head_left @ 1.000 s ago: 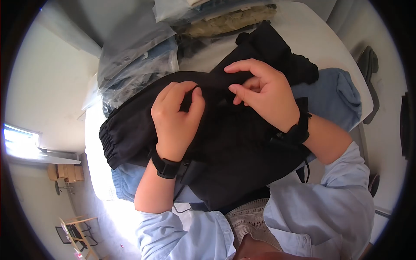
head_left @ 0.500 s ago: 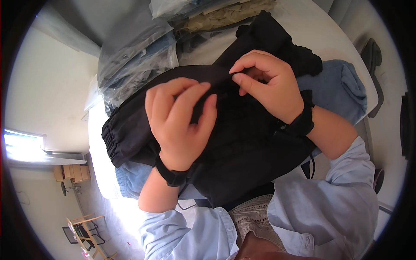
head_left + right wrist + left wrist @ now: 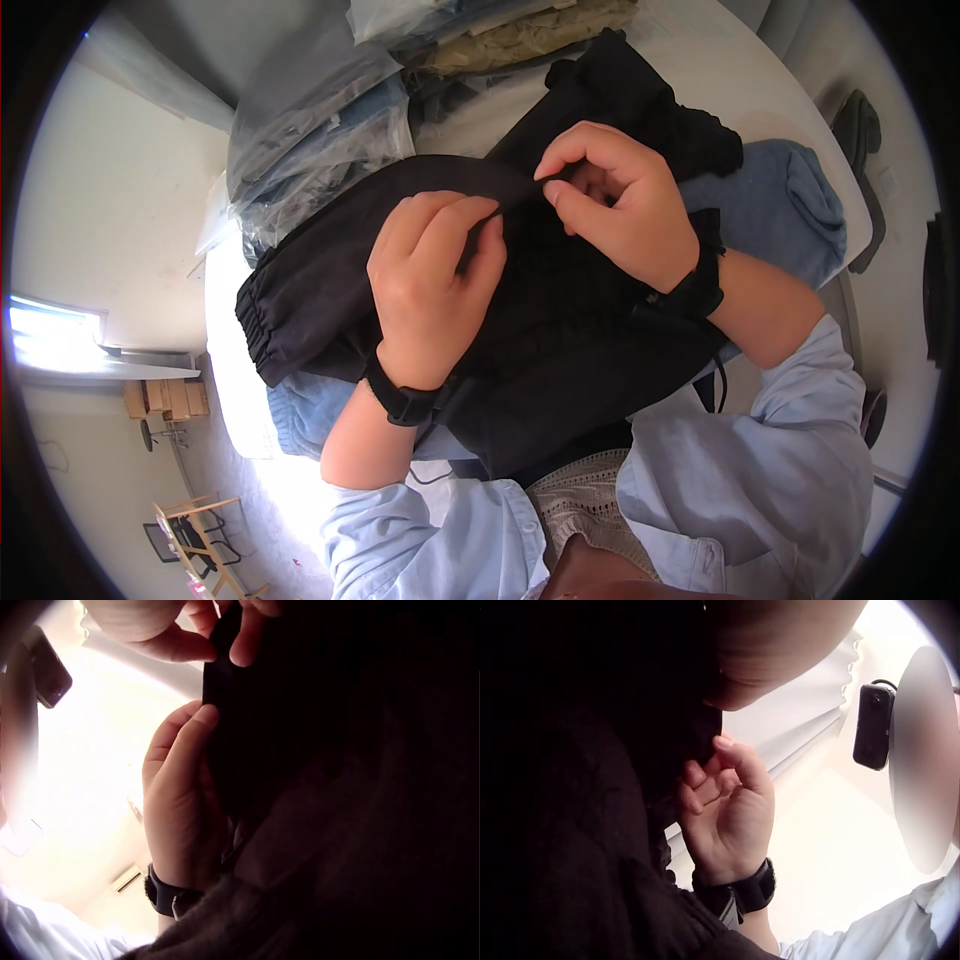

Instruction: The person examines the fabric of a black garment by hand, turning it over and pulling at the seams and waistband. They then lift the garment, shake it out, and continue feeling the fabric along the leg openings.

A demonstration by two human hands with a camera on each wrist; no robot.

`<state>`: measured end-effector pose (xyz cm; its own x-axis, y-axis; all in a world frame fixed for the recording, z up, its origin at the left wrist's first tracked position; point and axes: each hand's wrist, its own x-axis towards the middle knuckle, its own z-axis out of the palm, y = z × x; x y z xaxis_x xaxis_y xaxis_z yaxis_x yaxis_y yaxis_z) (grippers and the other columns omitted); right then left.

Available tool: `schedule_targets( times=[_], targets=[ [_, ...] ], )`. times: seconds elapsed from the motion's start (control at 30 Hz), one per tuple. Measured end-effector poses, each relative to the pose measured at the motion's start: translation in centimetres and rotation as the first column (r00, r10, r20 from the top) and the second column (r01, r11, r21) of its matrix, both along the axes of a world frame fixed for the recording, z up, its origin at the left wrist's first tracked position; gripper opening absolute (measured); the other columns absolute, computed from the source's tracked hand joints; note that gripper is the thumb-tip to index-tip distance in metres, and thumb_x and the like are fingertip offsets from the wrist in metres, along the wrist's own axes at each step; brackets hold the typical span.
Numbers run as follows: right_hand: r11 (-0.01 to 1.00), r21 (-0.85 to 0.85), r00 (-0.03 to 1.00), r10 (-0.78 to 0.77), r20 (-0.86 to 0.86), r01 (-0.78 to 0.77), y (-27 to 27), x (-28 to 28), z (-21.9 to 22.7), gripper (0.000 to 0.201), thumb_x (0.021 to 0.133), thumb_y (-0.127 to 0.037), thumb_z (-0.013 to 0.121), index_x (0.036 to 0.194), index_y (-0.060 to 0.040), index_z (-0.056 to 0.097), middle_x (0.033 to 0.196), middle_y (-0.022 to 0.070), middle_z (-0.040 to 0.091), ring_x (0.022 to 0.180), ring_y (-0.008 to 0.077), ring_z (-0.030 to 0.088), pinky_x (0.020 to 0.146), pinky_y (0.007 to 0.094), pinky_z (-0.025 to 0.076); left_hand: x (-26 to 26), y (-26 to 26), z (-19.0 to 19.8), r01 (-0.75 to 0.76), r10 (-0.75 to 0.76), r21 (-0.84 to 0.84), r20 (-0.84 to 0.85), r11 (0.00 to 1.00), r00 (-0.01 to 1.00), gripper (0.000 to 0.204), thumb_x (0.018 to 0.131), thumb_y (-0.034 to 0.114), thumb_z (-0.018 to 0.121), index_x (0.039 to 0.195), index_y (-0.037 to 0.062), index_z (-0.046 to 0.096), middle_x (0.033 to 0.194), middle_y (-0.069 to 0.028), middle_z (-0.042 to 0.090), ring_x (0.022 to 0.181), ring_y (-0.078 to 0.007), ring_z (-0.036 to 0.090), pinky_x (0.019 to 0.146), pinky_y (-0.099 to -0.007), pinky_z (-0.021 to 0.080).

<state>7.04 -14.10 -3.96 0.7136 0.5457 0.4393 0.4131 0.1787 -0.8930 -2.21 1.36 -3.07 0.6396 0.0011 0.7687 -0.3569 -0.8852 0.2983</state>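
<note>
A black garment (image 3: 580,350) with a gathered elastic hem at its left end lies spread across the table. Both hands pinch a raised fold of it near its middle. The left hand (image 3: 430,285) has thumb and forefinger on the fold, and the right hand (image 3: 635,215) pinches it a little to the right, the fingertips a short gap apart. In the left wrist view the right hand (image 3: 735,810) holds the dark cloth's edge. The left hand (image 3: 184,795) grips that same edge in the right wrist view, below the other hand's fingers.
Blue denim (image 3: 775,205) lies under the black garment, showing at both sides. Clothes in clear plastic bags (image 3: 330,140) are stacked at the table's back left, with a tan one (image 3: 530,40) behind. The white table (image 3: 720,60) curves round at the right.
My left hand lifted off the cloth, shifted right and pinches it again closer to the right hand. The right hand has moved slightly and closed its fingertips on the fold.
</note>
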Motion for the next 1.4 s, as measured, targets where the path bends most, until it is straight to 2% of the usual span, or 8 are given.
schedule_targets(
  times=[0.1,0.17,0.3,0.4,0.8,1.07,1.23,1.4],
  targets=[
    [1.0,0.015,0.997,0.022,-0.079,-0.021,0.1,-0.3,0.2,0.011,0.077,0.0,0.061,0.087,-0.002,0.063,0.083,0.0021,0.059,0.059,0.0058,0.054,0.05,0.0183,0.04,-0.1,-0.1,0.0,-0.006,0.005,-0.042,-0.038,0.999,0.999,0.017,0.065,-0.003,0.066,0.08,0.0032,0.061,0.076,-0.0087,0.059,0.067,-0.025,0.057,0.058,-0.0329,0.046],
    [0.997,-0.037,0.996,0.063,0.069,-0.061,0.1,-0.1,-0.1,0.012,0.078,0.0,0.062,0.09,-0.0026,0.063,0.083,0.0036,0.059,0.059,0.0075,0.056,0.051,0.0187,0.041,-0.1,-0.1,0.0,-0.013,0.01,-0.045,-0.053,0.999,0.999,0.017,0.065,-0.003,0.066,0.08,0.003,0.061,0.076,-0.0089,0.059,0.068,-0.0254,0.058,0.059,-0.0331,0.046],
    [0.994,-0.05,0.995,0.1,-0.031,-0.101,0.1,0.1,0.1,0.01,0.078,-0.001,0.063,0.088,-0.0025,0.063,0.082,0.004,0.059,0.062,0.0091,0.059,0.052,0.0195,0.042,-0.2,-0.1,0.2,-0.007,0.006,-0.022,-0.067,1.0,0.998,0.016,0.067,-0.005,0.066,0.081,0.0017,0.061,0.076,-0.0087,0.059,0.068,-0.0222,0.058,0.06,-0.0296,0.046],
    [0.996,-0.052,0.993,0.08,0.092,-0.075,-0.1,0.4,-0.1,0.007,0.078,-0.001,0.063,0.085,-0.0021,0.062,0.082,0.0038,0.059,0.063,0.0093,0.059,0.054,0.0203,0.043,-0.2,-0.1,0.3,0.017,-0.016,0.008,-0.07,1.0,0.997,0.015,0.069,-0.006,0.066,0.082,0.0006,0.062,0.077,-0.0087,0.06,0.068,-0.0202,0.059,0.061,-0.0269,0.046],
    [0.993,0.083,0.987,0.089,-0.13,-0.079,-0.2,1.7,-0.3,0.013,0.08,0.001,0.061,0.093,-0.0008,0.06,0.082,0.0036,0.061,0.063,0.0054,0.056,0.057,0.0182,0.044,0.0,0.2,0.1,-0.053,0.054,0.026,-0.049,0.998,0.997,0.012,0.071,-0.004,0.067,0.082,0.0005,0.063,0.076,-0.01,0.061,0.068,-0.0234,0.06,0.063,-0.0288,0.047],
    [0.979,0.027,0.977,0.204,-0.06,-0.203,0.0,0.8,0.0,0.019,0.082,0.001,0.061,0.1,-0.0007,0.059,0.085,0.0036,0.062,0.06,0.0067,0.059,0.053,0.0177,0.045,0.0,0.1,0.1,-0.051,0.051,0.012,-0.037,0.999,0.998,0.013,0.071,-0.003,0.067,0.082,0.001,0.063,0.075,-0.0097,0.061,0.068,-0.0228,0.06,0.063,-0.0282,0.047],
    [0.98,-0.062,0.968,0.176,-0.179,-0.19,-0.1,0.8,0.4,0.009,0.082,-0.001,0.061,0.091,0.0004,0.061,0.084,0.0036,0.061,0.06,0.0076,0.059,0.054,0.0193,0.046,-0.1,0.0,0.2,-0.05,0.05,0.008,-0.061,0.999,0.997,0.014,0.07,-0.003,0.068,0.082,0.0016,0.064,0.076,-0.0093,0.061,0.069,-0.0224,0.06,0.063,-0.0285,0.047],
    [0.992,-0.012,0.992,0.127,-0.014,-0.127,-0.1,1.3,0.1,0.005,0.083,0.0,0.061,0.088,0.0004,0.06,0.082,0.0032,0.06,0.061,0.0082,0.059,0.056,0.0197,0.046,-0.1,0.0,0.5,-0.048,0.05,0.037,-0.041,0.998,0.998,0.017,0.069,-0.003,0.068,0.085,0.0023,0.065,0.079,-0.0093,0.061,0.071,-0.0227,0.06,0.065,-0.0293,0.047]
  ],
)
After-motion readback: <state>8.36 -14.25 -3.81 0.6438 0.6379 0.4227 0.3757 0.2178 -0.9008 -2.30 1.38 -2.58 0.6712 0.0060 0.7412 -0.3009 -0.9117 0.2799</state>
